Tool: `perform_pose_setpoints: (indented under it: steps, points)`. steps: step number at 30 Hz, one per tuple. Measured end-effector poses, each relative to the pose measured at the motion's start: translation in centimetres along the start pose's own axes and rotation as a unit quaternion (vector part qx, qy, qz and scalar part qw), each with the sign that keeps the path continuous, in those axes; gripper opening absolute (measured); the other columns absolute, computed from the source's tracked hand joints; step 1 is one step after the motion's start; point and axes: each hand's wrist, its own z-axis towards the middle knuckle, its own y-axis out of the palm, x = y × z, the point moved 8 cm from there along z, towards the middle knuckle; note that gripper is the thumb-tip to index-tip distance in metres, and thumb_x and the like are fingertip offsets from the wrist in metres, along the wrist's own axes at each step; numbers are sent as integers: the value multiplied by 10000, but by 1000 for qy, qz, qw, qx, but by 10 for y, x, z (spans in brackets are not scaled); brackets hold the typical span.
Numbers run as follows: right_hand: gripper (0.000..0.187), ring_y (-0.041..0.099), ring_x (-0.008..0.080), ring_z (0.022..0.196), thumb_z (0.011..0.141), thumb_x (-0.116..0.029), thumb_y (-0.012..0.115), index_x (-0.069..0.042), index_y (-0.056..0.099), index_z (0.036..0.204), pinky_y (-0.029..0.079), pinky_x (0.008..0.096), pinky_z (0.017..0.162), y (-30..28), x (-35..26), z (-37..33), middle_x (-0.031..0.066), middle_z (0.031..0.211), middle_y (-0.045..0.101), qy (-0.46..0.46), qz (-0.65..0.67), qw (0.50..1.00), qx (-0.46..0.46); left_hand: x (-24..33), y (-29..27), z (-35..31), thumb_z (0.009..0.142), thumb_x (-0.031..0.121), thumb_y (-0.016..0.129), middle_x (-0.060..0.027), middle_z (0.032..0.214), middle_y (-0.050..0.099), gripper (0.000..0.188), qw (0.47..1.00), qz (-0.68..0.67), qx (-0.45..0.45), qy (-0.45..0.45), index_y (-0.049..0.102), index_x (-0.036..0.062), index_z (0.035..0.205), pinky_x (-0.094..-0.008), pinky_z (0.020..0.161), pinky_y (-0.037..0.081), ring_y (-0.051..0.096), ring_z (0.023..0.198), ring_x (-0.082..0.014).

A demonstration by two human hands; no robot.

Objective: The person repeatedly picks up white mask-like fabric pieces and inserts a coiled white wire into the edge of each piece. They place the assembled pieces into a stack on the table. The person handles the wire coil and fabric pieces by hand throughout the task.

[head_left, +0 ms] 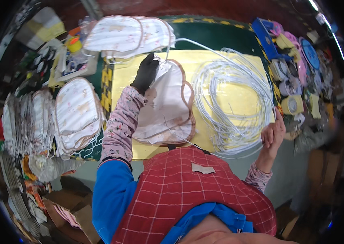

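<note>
My left hand point(146, 74), in a black glove, is closed on the upper edge of a white fabric panel point(161, 95) with brown binding and a scalloped side. The panel lies on a yellow sheet in front of me. A white wire point(220, 53) arches from near the panel's top over to the right. My bare right hand point(273, 131) pinches this wire beside the table's right edge. Under that arch rests a large loose coil of white wires point(208, 101). Another thin strand curves from the panel along the near side. The left fingertips are partly hidden.
Printed panels with brown edging point(115, 34) lie at the back; more panels point(76, 107) are stacked at the left. A white bin point(76, 67) holds small items. At the right stand a blue crate point(263, 34) and several tape rolls point(292, 105). An open cardboard box point(68, 211) is at lower left.
</note>
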Motion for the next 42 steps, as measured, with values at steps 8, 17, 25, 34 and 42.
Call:
perform_pose_setpoints:
  steps: [8,17,25,34,42]
  points:
    - [405,284,39,262,962,-108,393,69,352,1324,231,181,270,-15,5,12,-39,405,355,-3,171,972,-163,115,-33,-84,903,170,481,-36,885,546,269,965,81,136,208,520,-39,1068,-255,721,406,463,808,-104]
    - [410,358,29,380,916,-58,408,38,398,1314,266,181,363,140,-16,13,-19,530,458,-72,-241,910,-328,222,123,-131,782,133,597,-52,822,537,82,952,81,-138,262,571,105,855,-318,685,471,561,792,-166]
    - [184,393,39,446,874,-89,518,21,595,1000,293,206,408,67,-31,37,-19,615,527,30,-130,979,-154,231,-46,-147,767,192,654,-103,679,589,321,893,260,235,281,579,44,1042,-330,547,475,617,627,-228]
    - [260,291,60,280,947,-137,439,-78,468,695,217,213,263,67,1,44,-34,432,361,-92,-245,920,-291,229,-14,-154,792,291,617,-91,650,614,202,807,487,64,326,643,120,897,-363,504,454,608,560,-251]
    - [138,532,264,611,842,-106,505,0,562,908,426,338,561,62,33,38,115,697,584,29,-345,878,-330,227,-12,-154,803,300,597,-91,675,631,226,855,376,148,325,569,121,937,-394,549,481,627,608,-280]
